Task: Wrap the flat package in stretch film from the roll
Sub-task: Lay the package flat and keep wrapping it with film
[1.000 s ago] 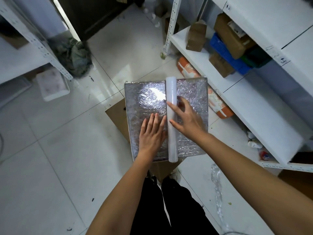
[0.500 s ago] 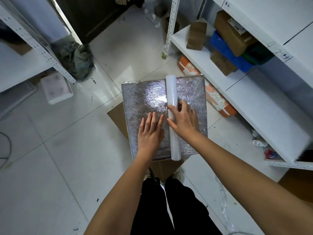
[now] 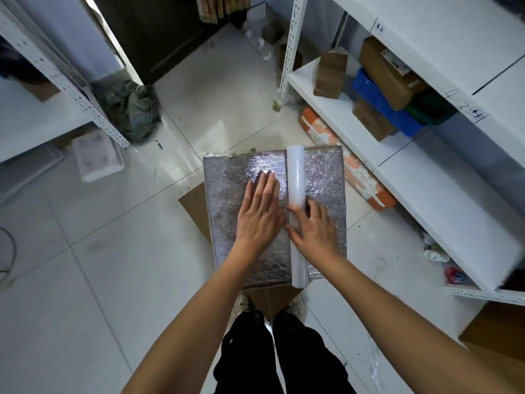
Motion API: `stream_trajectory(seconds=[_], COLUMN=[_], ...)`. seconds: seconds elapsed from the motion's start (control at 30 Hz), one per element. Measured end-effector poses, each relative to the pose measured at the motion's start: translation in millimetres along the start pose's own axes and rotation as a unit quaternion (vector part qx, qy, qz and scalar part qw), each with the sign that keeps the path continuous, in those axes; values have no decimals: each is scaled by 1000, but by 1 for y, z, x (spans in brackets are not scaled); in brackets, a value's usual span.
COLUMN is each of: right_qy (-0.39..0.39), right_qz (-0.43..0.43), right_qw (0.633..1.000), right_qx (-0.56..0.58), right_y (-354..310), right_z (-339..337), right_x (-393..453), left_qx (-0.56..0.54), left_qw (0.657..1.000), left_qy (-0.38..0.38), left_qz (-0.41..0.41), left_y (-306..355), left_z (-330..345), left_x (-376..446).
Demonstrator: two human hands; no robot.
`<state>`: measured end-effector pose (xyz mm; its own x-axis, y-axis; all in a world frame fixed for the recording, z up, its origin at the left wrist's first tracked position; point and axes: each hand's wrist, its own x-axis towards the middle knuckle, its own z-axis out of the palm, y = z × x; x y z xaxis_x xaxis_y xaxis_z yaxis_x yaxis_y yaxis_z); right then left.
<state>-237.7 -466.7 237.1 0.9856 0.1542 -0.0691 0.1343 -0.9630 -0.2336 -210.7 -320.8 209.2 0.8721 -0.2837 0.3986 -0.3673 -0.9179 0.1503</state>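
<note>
Package [image 3: 227, 223] at frame centre: left hand [image 3: 258, 214] should press film flat-fingered while right hand [image 3: 315, 231], fingers extended, steadies the roll [image 3: 296, 180].

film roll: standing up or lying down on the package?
Lying down. The film roll rests lengthwise across the flat package, the right hand resting on it.
</note>
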Motion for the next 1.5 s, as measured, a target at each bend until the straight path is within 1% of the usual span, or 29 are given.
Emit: stream_trajectory(seconds=[0.07, 0.13, 0.27, 0.33, 0.43, 0.5, 0.6, 0.7, 0.77, 0.87, 0.93, 1.07, 1.17, 1.3, 1.33, 1.4, 1.5], right_qy=[12, 11, 5, 34, 79, 78, 47, 47, 51, 55, 49, 33, 9, 0, 0, -2, -15], right_qz=[-5, -14, -14, -13, -6, 18, 50, 44, 45, 54, 67, 76, 77, 101, 110, 119, 124], right_qw=[1000, 1000, 1000, 999, 997, 996, 993, 990, 988, 986, 983, 982, 983, 979, 976, 972, 971], right_qx=[1, -8, 14, 13, 12, 42, 101, 126, 139, 150, 162, 171, 165, 176, 186, 201, 202], right_y=[3, 6, 9, 6, 2, 2, 5, 10, 12, 13, 13, 15, 15, 16, 16, 17, 16], right_z=[1, 3, 0, -5, -19, -26, -28, -23, -21, -20, -21, -21, -23, -23, -22, -22, -25], right_x=[-3, -6, -4, 3, 25, 39, 49, 47, 44, 40, 39, 40, 46, 49, 48, 48, 49], left_qx=[-17, -9, 4, 10, 21, 32, 41, 36, 42, 41, 41, 26, 50, 54, 53, 58, 38], left_qw=[999, 998, 998, 998, 998, 997, 997, 998, 997, 996, 994, 998, 996, 987, 986, 984, 969], left_qy=[-21, -42, -40, -31, -40, -46, -39, -3, -25, -79, -96, -63, -63, -80, -80, -62, -53], left_qz=[19, 34, 45, 46, 52, 48, 45, 57, 53, 25, 6, -11, -34, -129, -140, -155, -238], left_y=[-6, -13, -19, -18, -18, -17, -15, -16, -16, -15, -14, -19, -29, -46, -50, -55, -56], left_z=[7, 16, 28, 29, 30, 29, 18, 7, 6, 11, 11, 5, 4, -5, -8, -13, -19], left_x=[13, 16, 15, 16, 14, 13, 22, 49, 63, 70, 72, 84, 81, 70, 69, 70, 78])
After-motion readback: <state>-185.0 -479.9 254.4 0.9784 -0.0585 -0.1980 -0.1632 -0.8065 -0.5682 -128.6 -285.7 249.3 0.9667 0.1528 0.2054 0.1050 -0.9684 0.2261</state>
